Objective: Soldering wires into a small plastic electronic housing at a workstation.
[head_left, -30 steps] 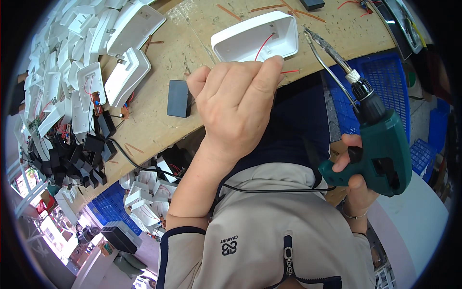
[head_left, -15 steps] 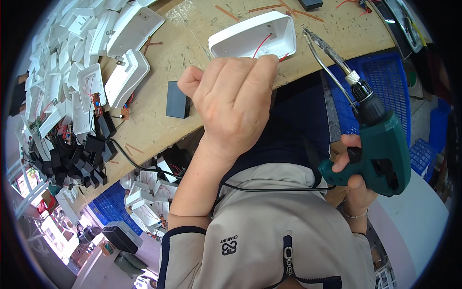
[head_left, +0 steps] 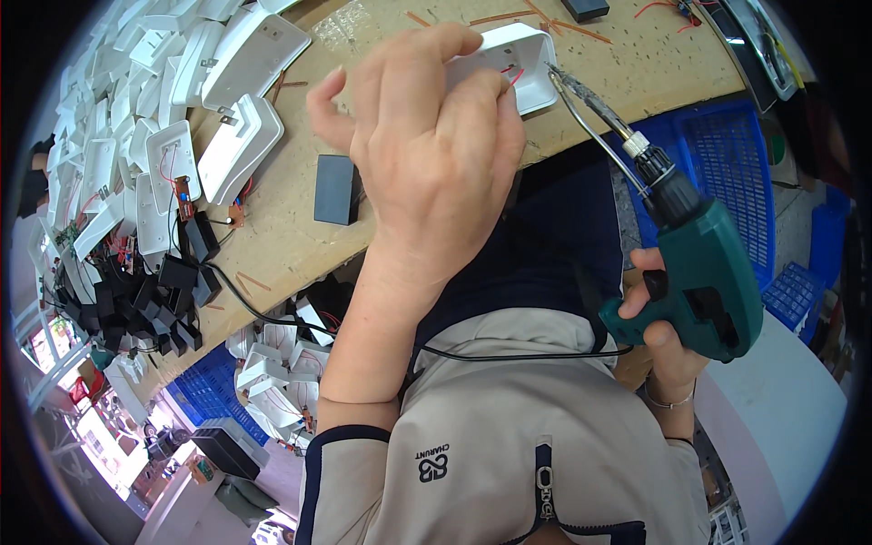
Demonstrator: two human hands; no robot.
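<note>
Currently, our left hand [head_left: 431, 150] arches palm-down over the white plastic casing [head_left: 538, 77] on the desk [head_left: 668, 73].
Its grip is hidden, so we cannot tell it; our right hand [head_left: 674, 352] wraps the green soldering gun [head_left: 704, 247], tip at the casing's right end. Desk surface extends rightward, its near edge close by.

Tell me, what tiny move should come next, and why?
Maybe the right grip should gently guide the tip of the green tool toward the red wire, careful of the left grip. In this view the tip is right by the edge of the white case, the wire shows inside, and the left grip covers its other end. I can't tell whether the tip touches.
</note>
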